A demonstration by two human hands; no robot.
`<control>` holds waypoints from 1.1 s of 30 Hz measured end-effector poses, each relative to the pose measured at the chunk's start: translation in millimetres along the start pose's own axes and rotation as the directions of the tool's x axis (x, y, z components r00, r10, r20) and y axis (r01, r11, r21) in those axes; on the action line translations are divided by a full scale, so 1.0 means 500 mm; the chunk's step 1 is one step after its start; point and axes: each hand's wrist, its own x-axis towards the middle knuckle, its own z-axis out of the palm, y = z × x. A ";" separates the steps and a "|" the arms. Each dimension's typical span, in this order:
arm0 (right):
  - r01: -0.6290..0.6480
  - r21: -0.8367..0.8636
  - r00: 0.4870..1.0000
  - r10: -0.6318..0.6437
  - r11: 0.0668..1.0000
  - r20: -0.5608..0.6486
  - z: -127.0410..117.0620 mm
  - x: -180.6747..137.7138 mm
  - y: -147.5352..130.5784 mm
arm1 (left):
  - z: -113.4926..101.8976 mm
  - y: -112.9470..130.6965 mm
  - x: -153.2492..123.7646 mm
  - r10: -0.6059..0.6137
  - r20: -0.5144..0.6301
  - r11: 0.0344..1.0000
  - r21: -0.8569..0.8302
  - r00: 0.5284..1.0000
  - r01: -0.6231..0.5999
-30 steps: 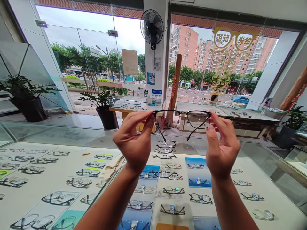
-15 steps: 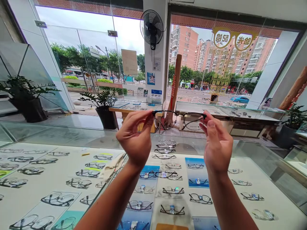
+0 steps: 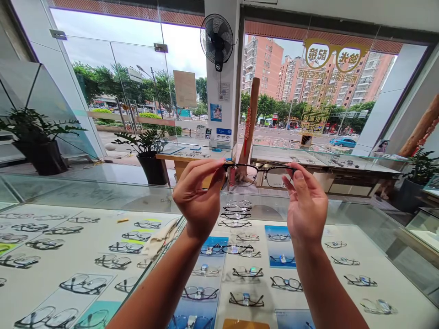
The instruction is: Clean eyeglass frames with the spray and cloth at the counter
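Note:
A pair of eyeglasses [image 3: 259, 168] with a dark upper rim and clear lenses is held up in the air above the glass counter. My left hand [image 3: 199, 194] pinches its left end between thumb and fingers. At the right end, my right hand [image 3: 307, 201] grips the frame, with the thumb toward me and fingertips showing behind the lens. Both arms stretch forward over the display. Below, rows of eyeglasses [image 3: 246, 299] lie in the glass display case [image 3: 343, 210].
A cream cloth [image 3: 161, 242] lies on the case left of my forearm. Beyond the counter are a potted plant [image 3: 151, 160], a wooden post [image 3: 251, 119] and another display counter [image 3: 298, 157]. A black fan [image 3: 216, 41] hangs on the pillar.
The glasses have tilted, so the lenses face differently and the temples show above the rim. My left hand has shifted slightly right, my right hand slightly left.

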 end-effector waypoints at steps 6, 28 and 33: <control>-0.062 0.045 0.997 0.060 0.997 0.041 0.002 0.002 -0.005 | -0.003 -0.006 0.003 0.011 0.013 1.000 -0.009 1.000 -0.011; -0.332 -0.334 0.727 0.465 0.882 0.506 -0.048 0.077 0.081 | -0.032 -0.093 0.021 -0.387 0.418 0.922 0.160 0.822 0.353; -0.249 -0.455 0.688 0.486 0.855 0.539 -0.042 0.068 0.088 | -0.024 -0.076 0.017 -0.372 0.495 0.927 0.165 0.785 0.336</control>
